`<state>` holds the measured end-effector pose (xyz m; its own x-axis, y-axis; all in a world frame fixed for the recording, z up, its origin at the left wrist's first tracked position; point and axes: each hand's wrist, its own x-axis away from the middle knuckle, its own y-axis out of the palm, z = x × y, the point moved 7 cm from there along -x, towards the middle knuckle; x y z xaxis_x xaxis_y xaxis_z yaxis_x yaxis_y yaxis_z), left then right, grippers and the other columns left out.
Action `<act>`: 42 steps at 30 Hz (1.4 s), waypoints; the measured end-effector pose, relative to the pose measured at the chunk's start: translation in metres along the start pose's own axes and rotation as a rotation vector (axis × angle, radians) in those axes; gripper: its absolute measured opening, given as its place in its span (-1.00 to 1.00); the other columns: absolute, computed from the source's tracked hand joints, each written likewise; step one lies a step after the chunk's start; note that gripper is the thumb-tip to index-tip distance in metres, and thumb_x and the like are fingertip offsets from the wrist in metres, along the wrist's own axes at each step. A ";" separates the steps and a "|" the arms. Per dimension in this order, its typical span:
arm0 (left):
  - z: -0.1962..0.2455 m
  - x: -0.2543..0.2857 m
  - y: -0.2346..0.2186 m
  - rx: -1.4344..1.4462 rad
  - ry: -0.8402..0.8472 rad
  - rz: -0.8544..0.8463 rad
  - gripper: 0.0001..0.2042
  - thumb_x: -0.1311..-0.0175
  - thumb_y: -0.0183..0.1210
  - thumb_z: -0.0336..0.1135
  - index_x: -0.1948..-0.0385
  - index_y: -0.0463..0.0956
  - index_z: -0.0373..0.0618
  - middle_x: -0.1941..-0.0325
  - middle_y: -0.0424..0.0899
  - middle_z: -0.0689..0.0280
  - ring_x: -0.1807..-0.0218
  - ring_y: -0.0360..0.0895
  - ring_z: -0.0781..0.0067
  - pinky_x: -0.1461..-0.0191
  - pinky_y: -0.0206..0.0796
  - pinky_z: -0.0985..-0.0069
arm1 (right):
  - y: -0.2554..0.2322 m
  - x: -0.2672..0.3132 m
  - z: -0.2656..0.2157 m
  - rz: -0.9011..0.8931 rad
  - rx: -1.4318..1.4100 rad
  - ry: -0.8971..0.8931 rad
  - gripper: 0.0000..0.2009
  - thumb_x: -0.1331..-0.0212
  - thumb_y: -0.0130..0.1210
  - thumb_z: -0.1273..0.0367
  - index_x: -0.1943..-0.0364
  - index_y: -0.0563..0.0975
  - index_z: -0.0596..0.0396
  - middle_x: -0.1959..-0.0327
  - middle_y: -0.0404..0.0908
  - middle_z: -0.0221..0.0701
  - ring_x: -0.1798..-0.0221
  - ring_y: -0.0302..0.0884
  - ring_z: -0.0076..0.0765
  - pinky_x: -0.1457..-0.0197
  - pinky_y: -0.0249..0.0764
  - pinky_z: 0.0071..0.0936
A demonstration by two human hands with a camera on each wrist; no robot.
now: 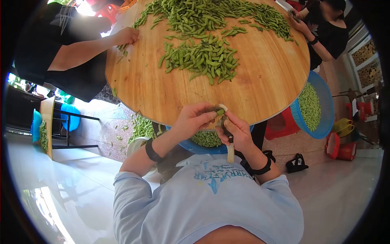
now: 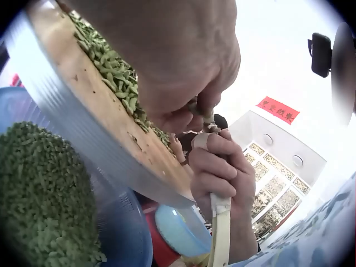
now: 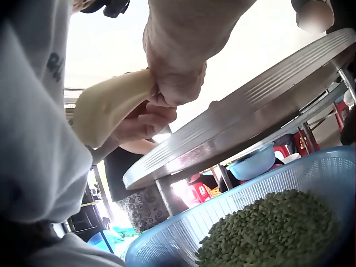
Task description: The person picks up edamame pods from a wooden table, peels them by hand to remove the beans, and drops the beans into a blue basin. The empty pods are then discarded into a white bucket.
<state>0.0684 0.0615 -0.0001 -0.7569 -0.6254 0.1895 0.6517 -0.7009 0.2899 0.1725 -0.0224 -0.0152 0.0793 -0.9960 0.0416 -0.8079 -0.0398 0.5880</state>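
My left hand (image 1: 194,120) pinches a green edamame pod (image 1: 220,112) between thumb and fingers, just off the table's near edge. Close against it, my right hand (image 1: 239,133) grips a tool with a long cream handle (image 2: 221,236), which hangs below the fist. Pale tape (image 2: 201,141) wraps a finger of the right hand. The tool's working end is hidden among the fingers at the pod; its kind I cannot tell. Under both hands a blue basket (image 3: 183,231) holds shelled green beans (image 3: 267,228).
The round wooden table (image 1: 134,81) bears a near pile of pods (image 1: 203,59) and a bigger far heap (image 1: 191,16). Two people work at its sides. Another blue basket (image 1: 327,107) of beans stands right, on a red stool (image 1: 280,124). Pods (image 1: 142,127) lie on the floor.
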 end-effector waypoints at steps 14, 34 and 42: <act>-0.015 -0.004 -0.001 0.398 -0.085 -0.216 -0.86 -0.22 0.14 -0.48 0.21 0.53 -0.27 0.43 0.55 0.33 0.55 0.36 0.67 0.56 0.12 0.69 | 0.001 -0.003 -0.004 -0.087 -0.008 0.012 -0.65 -0.37 -0.15 0.40 -0.21 0.33 0.15 0.55 0.40 -0.42 0.65 0.23 -0.65 0.64 0.19 -0.72; 0.049 0.024 0.027 -0.952 0.723 0.065 -0.82 -0.11 0.18 -0.47 0.24 0.49 -0.27 0.49 0.51 0.15 0.48 0.51 0.13 0.47 0.33 0.39 | -0.002 -0.002 0.008 -0.002 -0.443 0.212 -0.72 -0.33 -0.06 0.34 -0.09 0.44 0.03 0.49 0.43 -0.34 0.65 0.23 -0.64 0.70 0.18 -0.75; 0.022 0.017 0.021 -0.760 0.444 0.080 -0.85 -0.28 0.05 -0.43 0.19 0.49 -0.28 0.47 0.52 0.15 0.47 0.52 0.26 0.39 0.33 0.45 | -0.010 0.003 -0.020 0.229 0.577 -0.269 -0.72 -0.22 0.03 0.48 -0.02 0.45 0.20 0.48 0.48 -0.39 0.60 0.34 -0.52 0.55 0.31 -0.59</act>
<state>0.0677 0.0439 0.0298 -0.7220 -0.6471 -0.2448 0.6774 -0.5892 -0.4403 0.1925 -0.0231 -0.0046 -0.2188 -0.9667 -0.1328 -0.9753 0.2125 0.0600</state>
